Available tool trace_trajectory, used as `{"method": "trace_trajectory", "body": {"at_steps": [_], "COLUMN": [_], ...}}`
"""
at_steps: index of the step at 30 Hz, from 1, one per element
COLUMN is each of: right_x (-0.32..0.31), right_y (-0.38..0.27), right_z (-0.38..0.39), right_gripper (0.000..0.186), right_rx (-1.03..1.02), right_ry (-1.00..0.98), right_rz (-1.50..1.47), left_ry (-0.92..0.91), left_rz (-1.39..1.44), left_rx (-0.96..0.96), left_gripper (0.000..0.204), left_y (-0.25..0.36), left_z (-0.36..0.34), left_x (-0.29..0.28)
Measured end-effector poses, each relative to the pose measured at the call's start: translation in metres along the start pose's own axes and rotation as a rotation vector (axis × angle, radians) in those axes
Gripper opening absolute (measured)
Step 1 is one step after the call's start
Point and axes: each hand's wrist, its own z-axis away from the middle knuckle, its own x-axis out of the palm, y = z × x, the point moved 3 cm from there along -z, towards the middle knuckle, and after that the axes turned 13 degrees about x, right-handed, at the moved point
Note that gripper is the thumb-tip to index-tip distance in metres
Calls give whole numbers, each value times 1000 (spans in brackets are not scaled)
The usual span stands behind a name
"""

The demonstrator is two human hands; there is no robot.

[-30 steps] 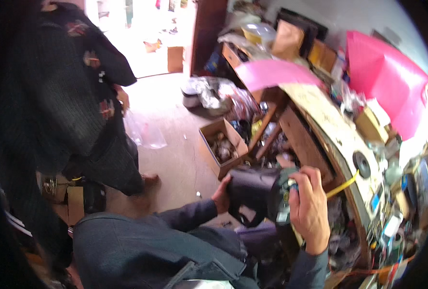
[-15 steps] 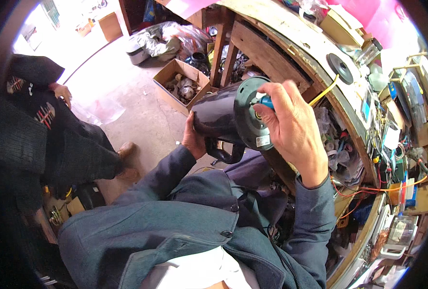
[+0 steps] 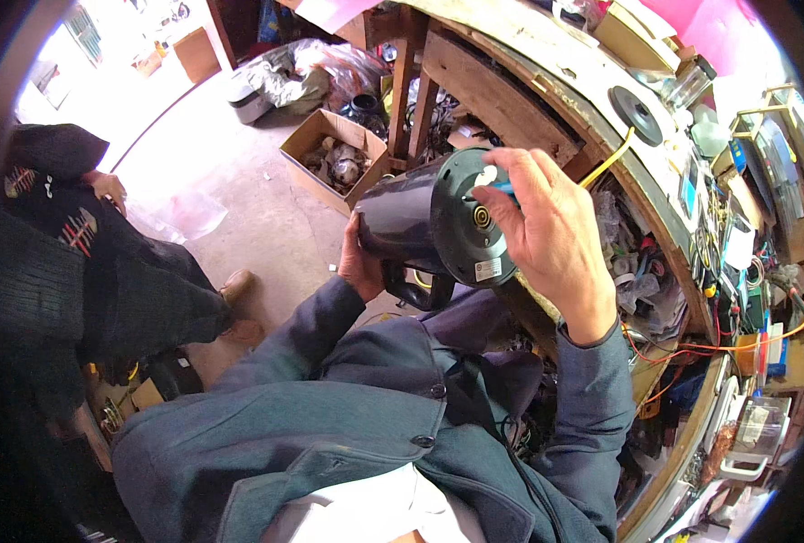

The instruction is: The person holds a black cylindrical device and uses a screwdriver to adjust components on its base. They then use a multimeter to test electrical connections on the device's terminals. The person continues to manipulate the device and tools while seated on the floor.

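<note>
A dark electric kettle [image 3: 393,226] lies on its side in the air at the middle of the view, its round base [image 3: 470,253] turned toward the right and its handle hanging underneath. My left hand [image 3: 358,258] grips the kettle's body from the left side. My right hand [image 3: 547,244] pinches a slim blue tool [image 3: 502,188] against the base, near the round connector in its centre; the tool's tip is hard to make out behind my fingers.
A cluttered wooden bench [image 3: 558,56] curves down the right side, with tools, wires and a black disc [image 3: 636,115]. A cardboard box [image 3: 315,176] and bags [image 3: 284,77] lie on the floor. Another person [image 3: 103,281] in dark clothes stands at the left.
Since a second ago the view has tilted down and the kettle's base has come into sight, with the blue tool in my right fingers. Over the last half second the kettle shifted slightly left.
</note>
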Motion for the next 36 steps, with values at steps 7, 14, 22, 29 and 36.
{"method": "trace_trajectory", "body": {"at_steps": [7,14,22,29,36], "right_x": [8,4,4,1,-2], "right_y": [2,6,3,4,6], "right_z": [-1,1,2,4,9], "right_gripper": [20,23,26,25,24], "right_rx": [66,122,95,79,67], "right_ry": [-96,-65,-92,-75,-57], "right_rz": [12,23,-75,-42,-59], "left_ry": [-27,62,-45,-4,12], "left_rz": [24,29,59,21,-21], "left_rx": [87,148,4,15,24], "left_gripper": [101,89,103,106,113], "left_y": [3,-9,10,8,6], "left_z": [-6,-8,5,2,0], "left_x": [5,3,16,19,16]}}
